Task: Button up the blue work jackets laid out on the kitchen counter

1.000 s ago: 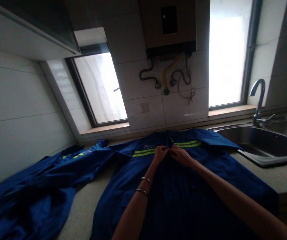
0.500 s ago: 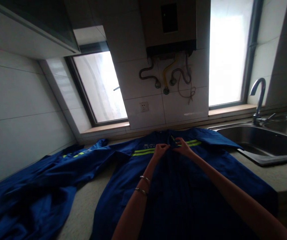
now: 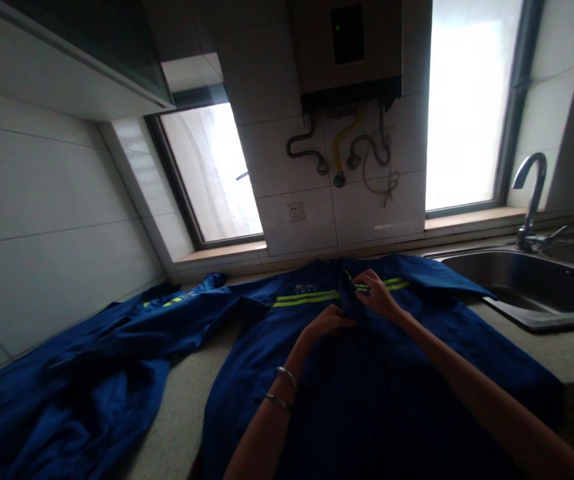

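A dark blue work jacket (image 3: 277, 360) with yellow-green reflective stripes lies spread on the counter, its collar toward the wall. My right hand (image 3: 375, 293) pinches the edge of the front placket at chest height, close to the stripe. Lower on the same placket, my left hand (image 3: 327, 321) has its fingers bent and closed on the fabric edge; its thumb is mostly hidden. Two bangles (image 3: 283, 388) circle my left wrist. The lower front of the jacket is too dark to make out its fastenings.
More blue garments (image 3: 91, 393) with similar stripes lie crumpled on the left of the counter (image 3: 181, 400). A steel sink (image 3: 531, 323) with a faucet (image 3: 531, 200) is at the right. A water heater (image 3: 349, 53) with hoses hangs on the tiled wall between two windows.
My left hand has moved down along the placket, away from my right hand. My right hand stays at the chest. The view has shifted slightly left.
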Action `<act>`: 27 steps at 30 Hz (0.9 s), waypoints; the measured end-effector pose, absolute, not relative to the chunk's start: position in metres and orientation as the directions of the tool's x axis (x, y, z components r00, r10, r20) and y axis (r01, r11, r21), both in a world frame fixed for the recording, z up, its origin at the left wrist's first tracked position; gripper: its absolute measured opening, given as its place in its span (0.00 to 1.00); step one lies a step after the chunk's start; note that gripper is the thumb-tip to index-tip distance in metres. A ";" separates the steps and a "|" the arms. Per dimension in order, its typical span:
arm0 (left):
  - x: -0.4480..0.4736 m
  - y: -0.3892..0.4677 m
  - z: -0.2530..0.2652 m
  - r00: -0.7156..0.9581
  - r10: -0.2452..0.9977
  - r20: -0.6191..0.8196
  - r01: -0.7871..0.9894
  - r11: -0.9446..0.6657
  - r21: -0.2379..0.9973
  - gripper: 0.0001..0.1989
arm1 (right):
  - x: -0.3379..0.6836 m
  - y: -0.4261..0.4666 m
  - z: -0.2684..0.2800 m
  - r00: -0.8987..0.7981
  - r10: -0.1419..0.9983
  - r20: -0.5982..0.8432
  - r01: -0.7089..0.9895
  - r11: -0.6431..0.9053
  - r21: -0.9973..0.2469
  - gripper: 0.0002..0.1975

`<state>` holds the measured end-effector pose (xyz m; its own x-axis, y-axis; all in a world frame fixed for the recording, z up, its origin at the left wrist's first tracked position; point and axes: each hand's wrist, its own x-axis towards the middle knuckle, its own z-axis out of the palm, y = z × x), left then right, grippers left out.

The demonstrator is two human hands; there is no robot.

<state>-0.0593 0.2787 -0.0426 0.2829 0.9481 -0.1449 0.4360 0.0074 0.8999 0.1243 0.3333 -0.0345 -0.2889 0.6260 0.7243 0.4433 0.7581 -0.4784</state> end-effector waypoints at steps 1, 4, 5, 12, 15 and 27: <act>-0.059 0.281 -0.045 0.297 0.945 -0.139 0.415 0.004 0.910 0.20 | 0.125 0.319 -0.031 -0.346 0.579 0.738 0.455 0.792 -0.407 0.09; -0.059 0.287 -0.050 0.325 0.941 -0.099 0.391 -0.038 0.919 0.21 | 0.128 0.276 -0.027 -0.514 0.480 0.711 0.470 0.851 -0.234 0.06; -0.058 0.288 -0.051 0.309 0.948 -0.078 0.392 -0.052 0.918 0.21 | 0.128 0.263 -0.029 -0.560 0.458 0.690 0.480 0.858 -0.180 0.06; -0.054 0.282 -0.050 0.256 0.967 0.001 0.422 -0.112 0.900 0.19 | 0.127 0.227 -0.045 -0.739 0.370 0.563 0.543 0.822 0.172 0.04; -0.053 0.279 -0.048 0.245 0.970 -0.006 0.425 -0.102 0.899 0.18 | 0.128 0.228 -0.044 -0.756 0.353 0.551 0.547 0.803 0.235 0.05; -0.056 0.281 -0.045 0.240 0.971 -0.015 0.432 -0.093 0.897 0.20 | 0.124 0.236 -0.042 -0.763 0.378 0.524 0.501 0.858 0.110 0.07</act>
